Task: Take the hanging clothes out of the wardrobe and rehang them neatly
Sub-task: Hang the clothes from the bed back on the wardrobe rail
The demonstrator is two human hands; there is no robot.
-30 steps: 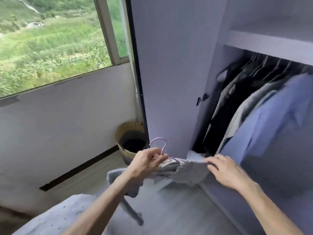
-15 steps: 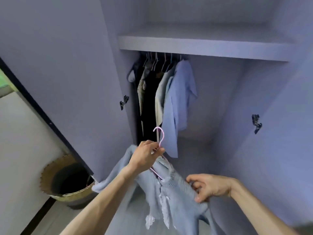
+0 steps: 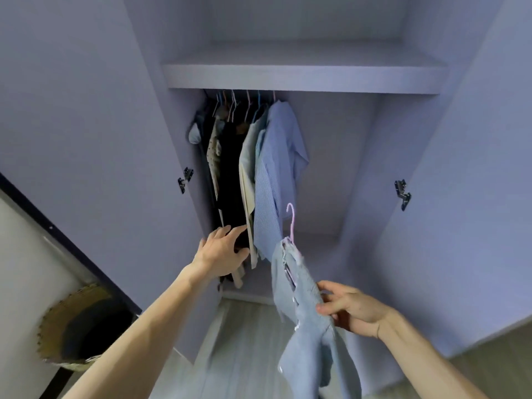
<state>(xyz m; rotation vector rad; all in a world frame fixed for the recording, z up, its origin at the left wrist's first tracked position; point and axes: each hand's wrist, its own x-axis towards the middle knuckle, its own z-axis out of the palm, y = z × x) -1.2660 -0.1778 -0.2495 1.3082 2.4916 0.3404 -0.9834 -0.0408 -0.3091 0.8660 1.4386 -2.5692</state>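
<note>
1. Holding the pale blue garment (image 3: 305, 318) by its shoulder, your right hand (image 3: 354, 311) pinches the cloth between thumb and fingers at the lower right of the frame. The pink hanger (image 3: 291, 223) stands up out of the collar with its hook free and pointing upward, which looks like a way to keep the piece on its hanger and ready for the rail.

2. Your left hand (image 3: 223, 251), just left of centre, is spread wide and holds nothing. Its fingertips touch the lower edge of the dark garment (image 3: 230, 174), seemingly to press the row aside and open a gap.

3. Just right of that hand hang a cream garment (image 3: 247, 180) and a striped blue shirt (image 3: 273, 174). The shirt is the last in the row, and the garment you hold sits just below and to the right of its hem.

4. All the hung clothes crowd the left end of the rail, under the shelf (image 3: 302, 76) across the upper middle. To the right of the shirt, no clothes hang, so that side likely offers the easiest place for the hook.

5. The wardrobe doors (image 3: 86, 110) stand open at both sides of the frame, giving both arms room to reach in.

6. A woven basket (image 3: 57, 312) sits on the floor at the lower left, well apart from the work.
</note>
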